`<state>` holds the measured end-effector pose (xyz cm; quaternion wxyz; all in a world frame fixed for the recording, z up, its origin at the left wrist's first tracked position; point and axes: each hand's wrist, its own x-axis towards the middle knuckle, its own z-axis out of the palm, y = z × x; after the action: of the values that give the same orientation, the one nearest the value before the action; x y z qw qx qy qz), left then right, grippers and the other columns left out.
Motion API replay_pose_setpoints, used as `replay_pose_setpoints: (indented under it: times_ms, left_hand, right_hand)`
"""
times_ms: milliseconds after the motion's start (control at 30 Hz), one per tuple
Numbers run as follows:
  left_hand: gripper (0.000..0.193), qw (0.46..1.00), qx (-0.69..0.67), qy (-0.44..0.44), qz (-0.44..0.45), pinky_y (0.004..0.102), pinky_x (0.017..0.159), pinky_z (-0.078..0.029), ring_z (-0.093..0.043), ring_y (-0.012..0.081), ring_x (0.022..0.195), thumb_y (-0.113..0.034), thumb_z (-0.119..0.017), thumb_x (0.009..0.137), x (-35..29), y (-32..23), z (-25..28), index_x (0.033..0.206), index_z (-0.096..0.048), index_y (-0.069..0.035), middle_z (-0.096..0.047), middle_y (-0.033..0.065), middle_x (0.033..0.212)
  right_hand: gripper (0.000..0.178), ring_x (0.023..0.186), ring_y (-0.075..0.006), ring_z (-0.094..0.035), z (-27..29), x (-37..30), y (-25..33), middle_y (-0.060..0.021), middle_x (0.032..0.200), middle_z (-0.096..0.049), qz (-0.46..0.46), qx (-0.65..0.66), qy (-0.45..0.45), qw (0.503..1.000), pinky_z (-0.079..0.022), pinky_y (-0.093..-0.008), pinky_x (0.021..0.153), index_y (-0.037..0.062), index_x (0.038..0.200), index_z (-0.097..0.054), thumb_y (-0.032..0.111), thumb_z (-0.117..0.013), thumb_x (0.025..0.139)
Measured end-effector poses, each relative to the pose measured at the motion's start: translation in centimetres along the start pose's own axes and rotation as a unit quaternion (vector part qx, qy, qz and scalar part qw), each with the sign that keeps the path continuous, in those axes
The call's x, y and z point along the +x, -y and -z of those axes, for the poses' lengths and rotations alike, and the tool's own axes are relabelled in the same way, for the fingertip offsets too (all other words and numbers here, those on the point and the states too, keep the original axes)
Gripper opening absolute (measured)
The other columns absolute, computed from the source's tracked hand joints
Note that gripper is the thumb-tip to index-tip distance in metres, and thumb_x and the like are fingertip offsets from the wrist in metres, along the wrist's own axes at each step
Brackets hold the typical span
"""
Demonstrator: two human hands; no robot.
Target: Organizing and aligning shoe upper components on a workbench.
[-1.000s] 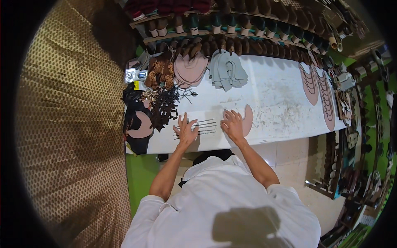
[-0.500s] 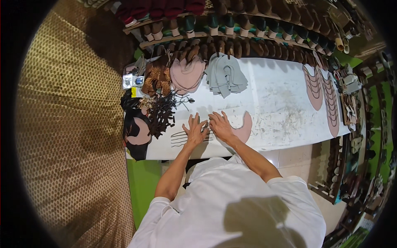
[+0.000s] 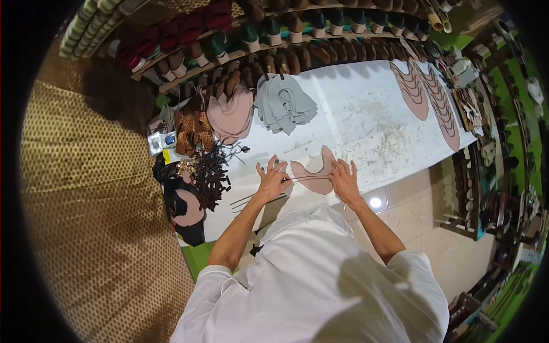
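A thin dark strip (image 3: 311,177) runs between my two hands, across a pink curved cutout (image 3: 314,184) on the white table. My left hand (image 3: 275,182) pinches the strip's left end between thumb and finger, its other fingers raised and spread. My right hand (image 3: 345,180) holds the other end by its fingertips, at the cutout's right tip. Several more dark strips (image 3: 243,201) lie on the table beside my left wrist. Whether the stretched strip touches the cutout, I cannot tell.
Further left lie a heap of short dark pieces (image 3: 210,183) and a black bag (image 3: 191,231). Stacked pink pieces (image 3: 231,117) and grey pieces (image 3: 284,103) sit behind. Two pink pieces with wavy dark strips (image 3: 443,111) lie far right. Shoe shelves (image 3: 251,43) line the back.
My hands have moved apart, the right one going rightward, and the strip now spans between them. More of the pink cutout shows. The whole view has turned somewhat.
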<state>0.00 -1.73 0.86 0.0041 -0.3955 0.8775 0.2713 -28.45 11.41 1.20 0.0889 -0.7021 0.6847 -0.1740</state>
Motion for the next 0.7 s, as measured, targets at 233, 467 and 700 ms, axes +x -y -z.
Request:
replay_pose_setpoints:
  times_ms: [233, 467, 700]
  left_hand:
    - [0.016, 1.0, -0.001, 0.002, -0.015, 0.085, 0.108, -0.008, -0.019, 0.0404, 0.157, -0.031, -0.08, 0.087, 1.4, -1.7, -0.6, 0.094, -0.082, -0.017, -0.047, 0.0075, 0.159]
    - [0.014, 0.998, 0.018, -0.054, -0.009, 0.0841, 0.109, -0.008, -0.014, 0.042, 0.158, -0.028, -0.081, 0.086, 1.5, -1.8, -1.4, 0.096, -0.08, -0.019, -0.037, 0.0116, 0.164]
    - [0.041, 0.993, 0.009, -0.112, 0.026, 0.0833, 0.11, -0.008, -0.01, 0.0432, 0.159, -0.016, -0.072, 0.088, -0.1, -1.0, -1.3, 0.126, -0.072, -0.029, -0.023, 0.0159, 0.17]
  right_hand:
    - [0.013, 0.143, -0.0298, -0.045, 1.1, -3.5, -3.5, -0.0089, 0.142, -0.057, -0.08, -0.005, -0.018, 0.997, -0.021, -0.0615, 0.122, 0.0075, 0.103, -0.068, 0.017, -0.061, 0.099]
    - [0.013, 0.143, -0.0305, -0.045, 1.1, -4.8, -5.7, -0.0087, 0.142, -0.057, -0.109, -0.023, -0.014, 0.994, -0.021, -0.0615, 0.123, 0.0091, 0.105, -0.071, 0.014, -0.061, 0.099]
    - [0.016, 0.141, -0.0321, -0.047, 1.6, -3.8, -3.6, -0.0096, 0.143, -0.058, -0.188, -0.062, -0.12, 0.973, -0.026, -0.0603, 0.121, 0.0084, 0.104, -0.077, 0.014, -0.067, 0.092]
